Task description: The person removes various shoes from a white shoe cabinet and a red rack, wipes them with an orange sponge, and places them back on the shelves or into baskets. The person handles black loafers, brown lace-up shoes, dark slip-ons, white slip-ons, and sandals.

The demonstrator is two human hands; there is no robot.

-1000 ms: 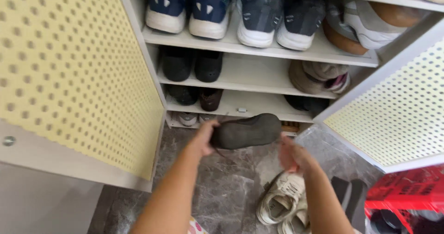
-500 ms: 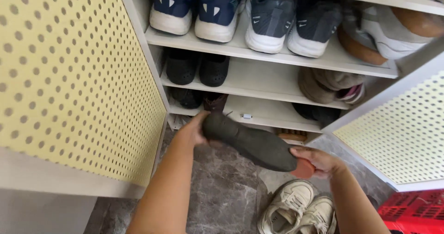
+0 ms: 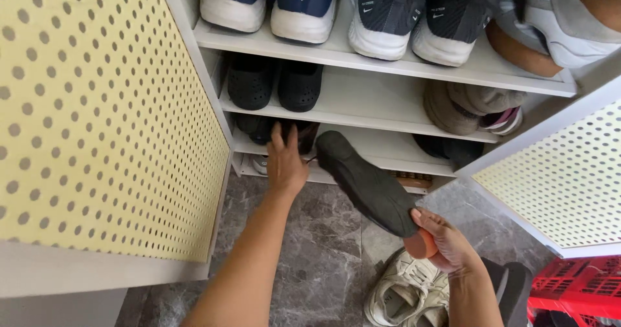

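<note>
A grey marble floor (image 3: 310,262) runs up to an open shoe cabinet whose yellow perforated doors (image 3: 97,113) swing out on both sides, its white shelves (image 3: 362,100) crowded with dark sneakers, black clogs and brown shoes. The right hand (image 3: 443,239) has its grip pinched on the heel of a dark shoe (image 3: 365,185), sole up, slanting toward the lower shelf's front edge. The left hand (image 3: 284,162), fingers spread, reaches a dark shoe on that shelf; white sneakers (image 3: 404,288) lie on the floor below.

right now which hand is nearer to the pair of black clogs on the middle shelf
Left. The left hand reaches toward the shelf just below the black clogs, fingers spread. The right hand is lower and off to the right, gripping the dark shoe by its end.
</note>
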